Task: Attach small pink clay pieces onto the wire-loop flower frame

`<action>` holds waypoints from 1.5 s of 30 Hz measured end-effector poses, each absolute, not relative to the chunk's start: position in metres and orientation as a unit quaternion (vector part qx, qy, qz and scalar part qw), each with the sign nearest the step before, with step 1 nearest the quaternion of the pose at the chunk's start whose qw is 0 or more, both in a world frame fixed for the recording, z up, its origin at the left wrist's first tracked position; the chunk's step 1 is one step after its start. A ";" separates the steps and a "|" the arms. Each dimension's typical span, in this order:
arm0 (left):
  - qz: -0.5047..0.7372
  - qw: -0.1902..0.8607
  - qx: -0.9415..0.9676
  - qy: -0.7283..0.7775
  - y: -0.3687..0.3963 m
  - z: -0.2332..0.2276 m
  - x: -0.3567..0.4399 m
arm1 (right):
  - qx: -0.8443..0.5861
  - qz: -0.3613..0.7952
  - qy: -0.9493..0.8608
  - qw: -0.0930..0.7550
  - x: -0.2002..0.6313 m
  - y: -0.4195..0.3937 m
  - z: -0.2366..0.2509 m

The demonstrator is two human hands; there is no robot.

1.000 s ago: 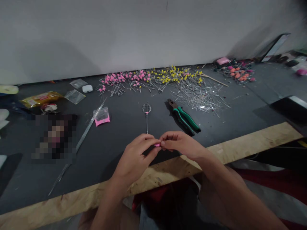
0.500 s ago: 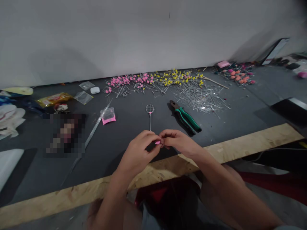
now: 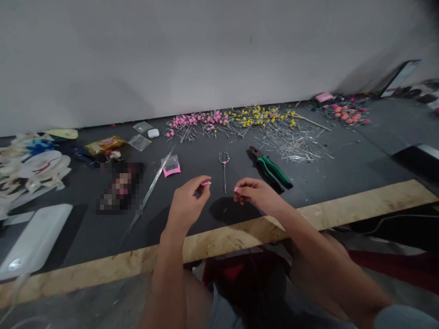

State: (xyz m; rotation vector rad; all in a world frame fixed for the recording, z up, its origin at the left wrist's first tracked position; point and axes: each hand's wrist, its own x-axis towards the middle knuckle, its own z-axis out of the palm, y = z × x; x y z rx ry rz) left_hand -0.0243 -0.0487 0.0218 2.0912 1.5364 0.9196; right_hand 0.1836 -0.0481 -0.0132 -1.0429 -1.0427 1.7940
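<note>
Head view: the left hand [image 3: 187,205] pinches a small pink piece [image 3: 206,183] between thumb and forefinger. The right hand [image 3: 258,197] pinches a second pink piece [image 3: 236,188]. Both hands hover apart above the dark mat [image 3: 329,169]. A wire loop tool [image 3: 224,165] lies between them; green-handled pliers [image 3: 272,168] lie just right.

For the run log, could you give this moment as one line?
left hand: pinches pink bit | right hand: pinches pink bit | hands apart
</note>
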 end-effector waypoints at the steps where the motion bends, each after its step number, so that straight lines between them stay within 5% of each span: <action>1: 0.319 0.199 0.744 0.552 -0.047 0.021 -0.028 | -0.418 0.705 -0.411 0.399 0.184 -0.047 -0.014; 17: 0.140 0.240 0.805 0.525 -0.022 0.020 -0.020 | -0.463 0.654 -0.415 0.431 0.179 -0.033 -0.006; 27: 0.111 0.270 0.829 0.476 -0.016 -0.001 -0.002 | -0.462 0.644 -0.498 0.351 0.202 -0.035 -0.008; 45: 0.088 0.235 0.850 0.464 -0.024 -0.008 0.024 | -0.483 0.628 -0.471 0.388 0.203 -0.028 -0.015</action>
